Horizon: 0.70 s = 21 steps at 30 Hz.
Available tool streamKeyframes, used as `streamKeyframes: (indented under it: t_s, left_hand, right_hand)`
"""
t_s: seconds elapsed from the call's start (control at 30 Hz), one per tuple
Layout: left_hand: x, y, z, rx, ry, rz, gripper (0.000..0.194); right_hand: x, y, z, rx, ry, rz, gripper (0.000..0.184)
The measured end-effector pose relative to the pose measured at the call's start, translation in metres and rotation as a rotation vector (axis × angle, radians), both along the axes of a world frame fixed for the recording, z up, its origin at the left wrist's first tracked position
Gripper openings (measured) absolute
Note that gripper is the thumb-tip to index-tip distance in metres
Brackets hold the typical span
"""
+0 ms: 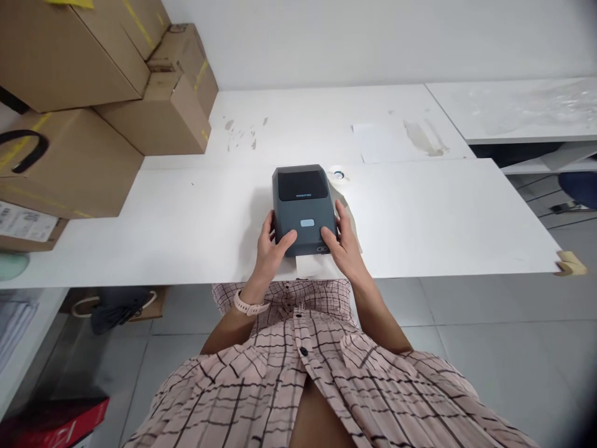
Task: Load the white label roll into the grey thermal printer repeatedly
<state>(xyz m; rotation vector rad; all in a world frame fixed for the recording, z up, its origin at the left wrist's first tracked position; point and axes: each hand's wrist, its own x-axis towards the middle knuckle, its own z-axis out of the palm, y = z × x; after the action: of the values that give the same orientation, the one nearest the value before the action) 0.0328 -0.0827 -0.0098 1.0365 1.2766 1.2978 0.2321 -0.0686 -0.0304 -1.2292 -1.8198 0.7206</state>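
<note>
A dark grey label printer (305, 214) with a black window and a pale blue button sits near the front edge of the white table. My left hand (271, 249) is closed against its left side, thumb on top of the front corner. On the right side my right hand (342, 244) grips it the same way, thumb over the top edge. White paper (317, 267) shows under the printer's front, reaching the table edge. Just behind the printer's right rear corner lies a white roll (339, 175) with a dark core. The fingers beneath the printer are partly hidden.
Cardboard boxes (153, 112) are stacked on the table's left. A white sheet (375, 143) lies farther back on the white table (443, 218). A brown guard (571, 263) covers the right front corner. A red box (69, 423) stands low at left.
</note>
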Motion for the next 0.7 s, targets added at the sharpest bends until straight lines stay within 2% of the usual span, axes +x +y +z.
streamKeyframes:
  t_s: [0.1,0.27,0.33,0.43,0.47,0.6,0.63,0.7]
  left_hand:
    - [0.003,0.002,-0.007,0.044,-0.013,0.044,0.086]
    - [0.004,0.0,-0.011,0.073,0.017,0.048,0.082]
    - [0.007,-0.012,-0.012,0.107,0.086,0.183,0.075]
    - [0.014,-0.039,-0.019,0.151,0.172,0.482,0.045]
    - [0.016,-0.048,-0.022,0.112,0.146,0.458,0.038]
    - [0.026,-0.065,-0.026,-0.169,-0.007,-0.009,0.056]
    - [0.027,-0.064,-0.024,-0.219,-0.037,-0.077,0.056]
    - [0.029,-0.06,-0.019,-0.268,-0.076,-0.118,0.053]
  right_hand:
    - [-0.002,0.003,-0.007,-0.152,0.185,-0.051,0.078]
    - [-0.003,0.009,-0.006,-0.218,0.327,-0.017,0.093]
    - [-0.004,0.009,-0.004,-0.239,0.363,-0.025,0.095]
    - [-0.006,0.008,-0.005,-0.257,0.398,-0.044,0.094]
    - [-0.007,0.008,-0.005,-0.256,0.406,-0.049,0.093]
    - [-0.008,0.009,-0.008,-0.239,0.423,-0.068,0.087]
    - [-0.007,0.01,-0.009,-0.235,0.424,-0.072,0.086]
    - [-0.008,0.011,-0.011,-0.227,0.423,-0.074,0.084]
